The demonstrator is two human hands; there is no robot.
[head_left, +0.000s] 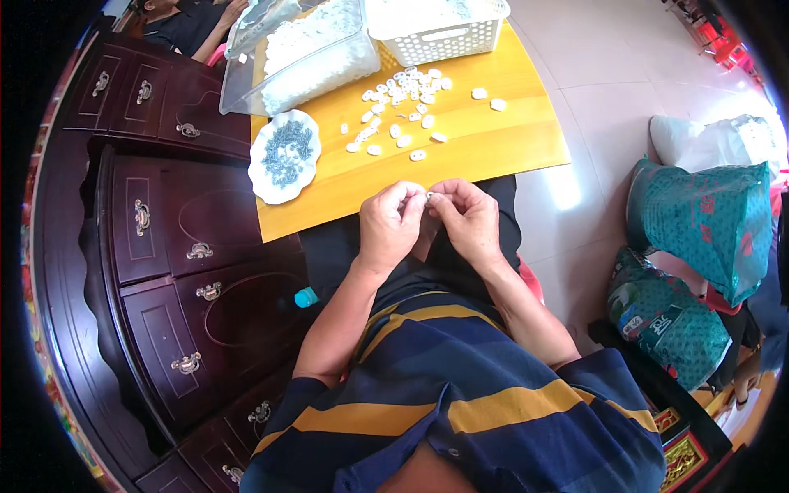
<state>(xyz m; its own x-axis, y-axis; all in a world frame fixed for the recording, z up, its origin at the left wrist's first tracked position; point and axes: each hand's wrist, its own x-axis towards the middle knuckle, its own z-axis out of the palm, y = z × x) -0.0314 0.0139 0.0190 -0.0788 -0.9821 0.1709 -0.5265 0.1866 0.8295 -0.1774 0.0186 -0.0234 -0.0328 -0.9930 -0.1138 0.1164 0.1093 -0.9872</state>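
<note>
Both hands work at one spot: the left hand and the right hand meet just off the table's near edge, above the lap. Each has thumb and forefinger pressed together, and between the tips they seem to pinch one small piece – mostly covered by the fingers, so its shape and how complete it is cannot be told.

Judging by how things lie, the work is somewhere in the middle, with this one piece in hand and plenty around it. Straight ahead of the grip, a loose scatter of white pieces spreads across the table, thickening farther away; several show dark marks at their centres. Two lie apart from the rest, ahead and to the right. Whether the scatter is finished or waiting, I cannot say for sure.

To the left of the grip, near the table's edge, the white plate holds many dark bits, so that supply looks far from used up. Beyond the plate, the clear tub is heaped with white stuff, and to its right the white basket holds more – a lot remains, if these are stock; if they are output, much is done.
</note>
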